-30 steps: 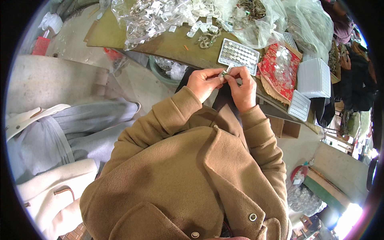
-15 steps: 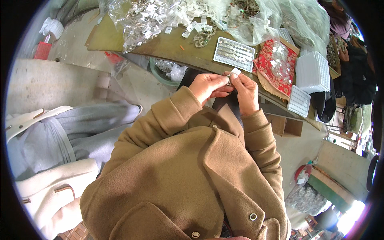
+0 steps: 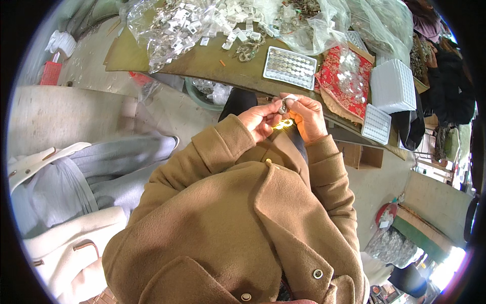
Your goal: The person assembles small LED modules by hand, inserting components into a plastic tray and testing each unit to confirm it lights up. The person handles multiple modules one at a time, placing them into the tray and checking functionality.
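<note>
Both hands meet in front of my chest, just off the near edge of the table. A small string light is between them: its wire loop (image 3: 283, 124) glows yellow below my fingers. Pinched closed, my left hand (image 3: 259, 117) grips it from the left at a small silvery-grey part (image 3: 283, 107). My right hand (image 3: 308, 115) is closed on it from the other side, thumb and forefinger at its top. The fingers hide most of its small case. Just beyond my hands on the table lies a white tray (image 3: 270, 76) with rows of round silvery button cells.
Small white cases (image 3: 204, 41) and wire bundles (image 3: 248, 50) lie heaped on the table. A red patterned cloth (image 3: 329, 66), stacked white trays (image 3: 394, 86) and clear plastic bags (image 3: 379, 25) are at the right. A green tub (image 3: 197, 96) stands below; another person's grey-clad legs (image 3: 121, 157) are at left.
The wire loop now glows yellow; it was not lit before. The white piece that stuck up above my right thumb is now mostly covered. My hands have shifted slightly left.
</note>
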Motion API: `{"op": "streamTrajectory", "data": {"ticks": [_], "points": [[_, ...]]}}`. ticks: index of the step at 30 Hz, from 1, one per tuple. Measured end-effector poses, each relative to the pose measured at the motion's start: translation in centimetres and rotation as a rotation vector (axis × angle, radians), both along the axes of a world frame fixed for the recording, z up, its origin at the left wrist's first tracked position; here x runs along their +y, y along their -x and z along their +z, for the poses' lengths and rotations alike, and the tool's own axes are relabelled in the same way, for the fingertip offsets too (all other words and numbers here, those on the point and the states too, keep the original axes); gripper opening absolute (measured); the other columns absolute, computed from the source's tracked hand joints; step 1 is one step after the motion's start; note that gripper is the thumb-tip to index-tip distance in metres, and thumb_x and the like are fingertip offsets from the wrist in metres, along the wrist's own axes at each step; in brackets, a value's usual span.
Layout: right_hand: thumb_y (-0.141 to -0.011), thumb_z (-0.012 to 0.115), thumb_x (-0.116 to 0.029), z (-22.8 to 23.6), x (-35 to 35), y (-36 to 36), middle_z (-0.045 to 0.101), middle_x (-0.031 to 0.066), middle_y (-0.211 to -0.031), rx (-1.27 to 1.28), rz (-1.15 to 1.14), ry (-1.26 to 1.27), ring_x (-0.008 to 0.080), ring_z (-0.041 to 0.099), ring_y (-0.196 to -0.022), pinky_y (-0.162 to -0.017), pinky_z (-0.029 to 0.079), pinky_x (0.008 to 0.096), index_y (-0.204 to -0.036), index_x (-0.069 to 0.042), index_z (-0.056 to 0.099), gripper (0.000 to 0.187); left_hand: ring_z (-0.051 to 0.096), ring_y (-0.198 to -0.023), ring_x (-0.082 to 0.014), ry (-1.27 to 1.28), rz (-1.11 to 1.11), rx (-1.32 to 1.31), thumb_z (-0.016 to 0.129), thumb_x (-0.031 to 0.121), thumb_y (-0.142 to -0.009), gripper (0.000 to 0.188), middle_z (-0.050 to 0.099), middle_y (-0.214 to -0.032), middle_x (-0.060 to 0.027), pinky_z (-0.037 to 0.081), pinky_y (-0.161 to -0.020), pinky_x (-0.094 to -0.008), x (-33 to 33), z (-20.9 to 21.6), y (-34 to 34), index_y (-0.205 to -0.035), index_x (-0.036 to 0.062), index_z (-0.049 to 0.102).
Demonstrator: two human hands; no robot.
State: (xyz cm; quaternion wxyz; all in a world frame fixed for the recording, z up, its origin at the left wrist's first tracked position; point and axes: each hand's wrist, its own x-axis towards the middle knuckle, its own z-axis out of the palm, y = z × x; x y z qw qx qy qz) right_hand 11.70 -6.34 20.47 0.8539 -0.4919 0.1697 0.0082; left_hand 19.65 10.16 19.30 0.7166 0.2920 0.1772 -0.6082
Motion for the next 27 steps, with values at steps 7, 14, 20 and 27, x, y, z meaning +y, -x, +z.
{"op": "streamTrajectory", "data": {"ticks": [7,14,20,27], "points": [[-0.08,0.072,-0.009,0.9,-0.1,0.6,0.067,0.0134,-0.114,-0.265,0.107,0.843,0.0167,0.064,-0.103,-0.091,0.049,0.0285,-0.126,-0.005,0.061,0.048,0.049,-0.059,0.0012,0.074,0.057,0.032,0.06,0.032,-0.095,0.025,0.065,-0.093,0.0003,0.035,-0.044,-0.0132,-0.4,0.3,0.1,-0.106,0.0101,0.057],[-0.073,0.071,-0.002,0.6,0.4,0.3,0.068,0.0127,-0.103,-0.472,-0.102,1.36,0.0294,0.065,-0.083,-0.074,0.054,0.0357,-0.113,-0.006,0.066,0.041,0.056,-0.064,-0.002,0.016,0.052,-0.054,0.053,0.034,-0.099,0.023,0.064,-0.085,0.0029,0.039,-0.044,-0.0127,-0.9,0.6,0.3,-0.101,0.0117,0.059],[-0.073,0.068,0.0,0.5,0.6,0.7,0.068,0.0137,-0.105,-0.454,-0.155,1.368,0.0295,0.066,-0.085,-0.075,0.054,0.0363,-0.113,-0.005,0.065,0.04,0.066,-0.072,-0.0056,0.037,0.137,0.075,0.055,0.027,-0.098,0.018,0.065,-0.084,0.0009,0.052,-0.05,-0.0127,-1.6,0.5,0.7,-0.101,0.0093,0.06],[-0.084,0.064,-0.003,1.9,-3.9,2.4,0.07,0.0137,-0.093,-0.226,-0.348,1.307,0.0263,0.068,-0.082,-0.074,0.054,0.0334,-0.1,-0.003,0.069,0.016,0.068,-0.086,-0.0096,-0.049,0.02,-0.254,0.058,0.023,-0.096,0.019,0.067,-0.091,-0.0016,0.054,-0.054,-0.0164,-3.1,1.9,0.8,-0.105,0.0071,0.061]]}}
